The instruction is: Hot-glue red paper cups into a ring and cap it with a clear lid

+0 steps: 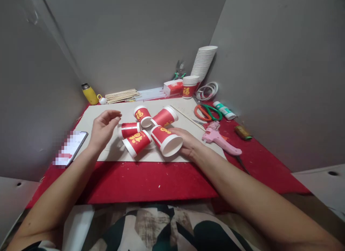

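Okay, headcount: five red cups (137, 141) between my left fingers (111, 113) and right fingers (176, 130). Past my right fingers: two cup stacks (202, 62), one pair of pliers (180, 74). Right of those fingers: one pink glue gun (219, 138), one green-and-white tube (224, 110), scissors (207, 118), can't tell if one pair or two. Beyond my left fingers: one yellow bottle (90, 94), one stick bundle (122, 96), too many to count lol. Left of them: one phone (74, 146).
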Available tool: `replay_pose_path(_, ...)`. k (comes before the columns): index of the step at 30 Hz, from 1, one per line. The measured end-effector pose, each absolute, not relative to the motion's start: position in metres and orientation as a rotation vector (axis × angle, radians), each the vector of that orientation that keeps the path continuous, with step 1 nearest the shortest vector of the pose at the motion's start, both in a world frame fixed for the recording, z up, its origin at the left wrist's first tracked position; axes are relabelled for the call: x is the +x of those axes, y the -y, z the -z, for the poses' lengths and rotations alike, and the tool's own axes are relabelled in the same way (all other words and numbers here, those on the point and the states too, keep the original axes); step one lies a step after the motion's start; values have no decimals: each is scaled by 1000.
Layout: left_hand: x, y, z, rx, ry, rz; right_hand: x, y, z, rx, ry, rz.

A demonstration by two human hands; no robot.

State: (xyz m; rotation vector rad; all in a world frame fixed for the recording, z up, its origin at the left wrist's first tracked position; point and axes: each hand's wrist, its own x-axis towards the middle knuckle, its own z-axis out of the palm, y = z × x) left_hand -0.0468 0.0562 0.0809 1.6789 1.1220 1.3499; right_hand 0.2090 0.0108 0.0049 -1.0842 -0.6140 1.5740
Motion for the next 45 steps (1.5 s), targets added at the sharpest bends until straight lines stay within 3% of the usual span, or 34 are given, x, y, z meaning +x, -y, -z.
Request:
replay_pose_path(16,-45,-96,-76,1853,-1171,-1094,220,-7,-21,-1155,619,-1450)
replay_pose_path(24,-44,-110,-75,1878,-1223,-1021,231,-5,-22,-1415,841,-1128)
replay_pose_path(29,-41,-122,-76,1917,-1215,-972,233,22,-45,-1450,1285,-627)
replay_pose_path(36,-27,-163,-65,1805,-1213,-802,210,38,-67,-1179,1976,-112)
replay_pose_path(40,-19,-181,-60,1762,-1105,-634,215,2,-71,-1195,2185,11)
replay_pose_path(45,-12,-191,-57,1708,-977,-479,213,-37,-87,-1220,2505,-70)
